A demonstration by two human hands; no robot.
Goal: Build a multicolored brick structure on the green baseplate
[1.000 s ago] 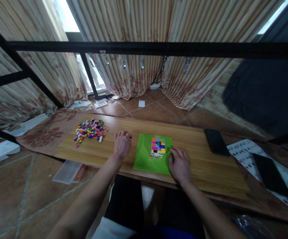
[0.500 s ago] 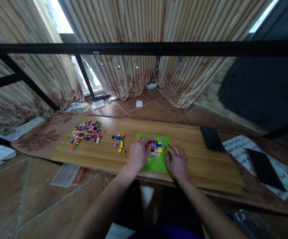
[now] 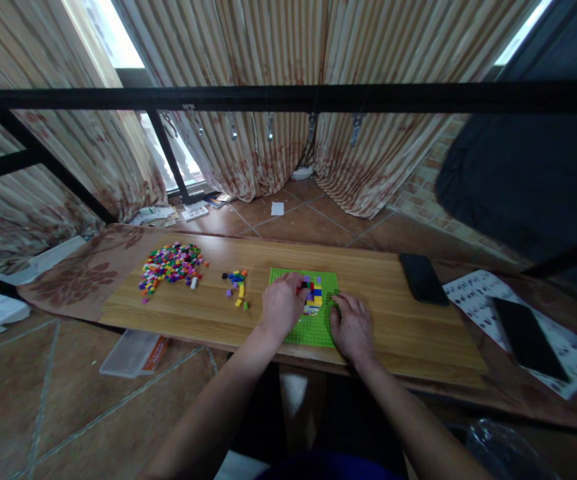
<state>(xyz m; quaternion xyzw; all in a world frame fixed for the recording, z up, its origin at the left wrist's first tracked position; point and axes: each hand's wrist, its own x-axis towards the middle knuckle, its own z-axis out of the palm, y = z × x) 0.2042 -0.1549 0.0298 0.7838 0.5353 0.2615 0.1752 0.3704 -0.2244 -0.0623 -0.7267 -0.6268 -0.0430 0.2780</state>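
the right hand should brace the baseplate's right edge, the left hand press bricks squarely; i cannot tell either's grip.

no lettering is legible; marks on the white sheet are too small

Both the left hand and the right hand are ungloved, on forearms bare of any sleeve, while a deep blue garment curves into the bottom centre of the frame below black or very dark legwear, its details lost in shadow.
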